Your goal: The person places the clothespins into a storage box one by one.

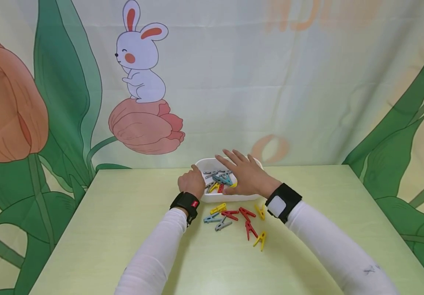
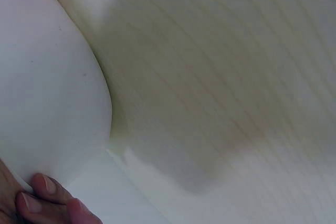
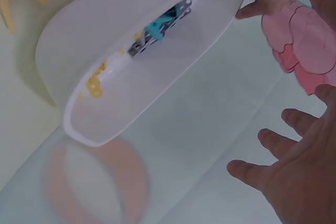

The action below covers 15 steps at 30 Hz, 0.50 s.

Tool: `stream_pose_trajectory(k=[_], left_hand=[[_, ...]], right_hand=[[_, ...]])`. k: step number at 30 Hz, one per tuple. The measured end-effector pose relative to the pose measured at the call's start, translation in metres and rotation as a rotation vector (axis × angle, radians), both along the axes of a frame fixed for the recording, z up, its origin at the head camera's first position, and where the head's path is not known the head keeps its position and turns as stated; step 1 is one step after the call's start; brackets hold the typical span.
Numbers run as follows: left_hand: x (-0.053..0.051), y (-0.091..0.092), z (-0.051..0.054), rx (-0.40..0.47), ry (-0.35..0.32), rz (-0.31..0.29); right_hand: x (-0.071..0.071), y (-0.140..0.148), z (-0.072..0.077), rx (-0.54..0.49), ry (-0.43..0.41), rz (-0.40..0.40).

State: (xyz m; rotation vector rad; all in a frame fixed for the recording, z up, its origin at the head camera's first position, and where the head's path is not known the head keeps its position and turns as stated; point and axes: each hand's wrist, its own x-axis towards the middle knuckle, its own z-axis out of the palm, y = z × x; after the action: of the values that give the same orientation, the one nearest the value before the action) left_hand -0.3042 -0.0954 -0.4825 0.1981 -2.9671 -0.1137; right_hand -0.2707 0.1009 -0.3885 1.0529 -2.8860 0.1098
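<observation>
A white plastic basket [image 1: 230, 198] stands at the back of the table, holding grey, blue, yellow and red clothespins [image 1: 222, 179]. At its left end my left hand [image 1: 191, 182] grips the rim; in the left wrist view the fingertips [image 2: 44, 203] curl at the basket's wall [image 2: 47, 87]. My right hand [image 1: 249, 174] hovers over the basket's right part, fingers spread and holding nothing. The right wrist view shows those fingers [image 3: 278, 142] apart from the basket [image 3: 173, 85]. Part of the basket's contents is hidden behind the right hand.
In front of the basket lie loose clothespins: a yellow one [image 1: 218, 208], a blue one [image 1: 212, 218], a grey one [image 1: 223, 224], several red ones [image 1: 246, 213] and more yellow ones [image 1: 261, 240]. A printed curtain [image 1: 215, 82] hangs behind the table [image 1: 131, 229].
</observation>
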Motion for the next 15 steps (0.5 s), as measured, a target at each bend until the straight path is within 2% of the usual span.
stream_pose_trajectory(k=[7,15], left_hand=[[0.001,0.000,0.001,0.009,0.003,-0.002],[0.000,0.000,0.000,-0.001,-0.002,-0.001]], right_hand=[[0.023,-0.003,-0.008,0.013,-0.023,0.053],[0.040,0.001,-0.020,-0.027,-0.049,0.118]])
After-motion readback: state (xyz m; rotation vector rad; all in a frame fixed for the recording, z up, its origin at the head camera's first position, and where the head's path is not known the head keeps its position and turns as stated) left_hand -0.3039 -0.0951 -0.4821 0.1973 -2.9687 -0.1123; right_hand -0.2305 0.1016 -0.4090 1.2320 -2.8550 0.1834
